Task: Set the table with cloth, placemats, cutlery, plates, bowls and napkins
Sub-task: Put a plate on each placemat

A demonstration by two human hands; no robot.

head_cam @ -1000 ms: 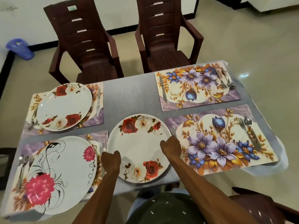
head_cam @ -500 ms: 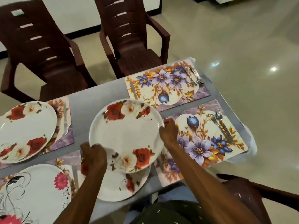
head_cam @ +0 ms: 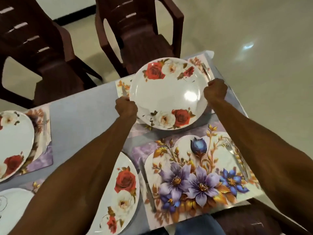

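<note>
Item in hand: rose-patterned plate point(head_cam: 168, 93), gripped at opposite rim edges by the left hand point(head_cam: 126, 108) and right hand point(head_cam: 216, 90), fingers of both curled round the rim; it is held over the far floral placemat point(head_cam: 122, 85), whether touching or just above cannot be told. Grey cloth point(head_cam: 84, 116): laid. Placemats: the far one under the held plate; a near placemat point(head_cam: 194, 175) just this side of that plate, bare of crockery; a third point(head_cam: 44, 143) well to the left of it. Cutlery: knife point(head_cam: 148, 185) along the near placemat's left edge, fork point(head_cam: 232, 150) at its right edge; a blurred knife-like piece point(head_cam: 124, 93) by the left hand. Plates set or waiting: a second rose plate point(head_cam: 122, 192) just left of the near placemat on the cloth; a third point(head_cam: 13, 143) on the left mat; part of another plate point(head_cam: 13, 211) at the lower left corner. Bowls: none in view. Napkins: none in view. Judgement: cloth, mats and cutlery appear done; plates are mid-way, the near placemat lacking one; bowls and napkins seem outstanding.
</note>
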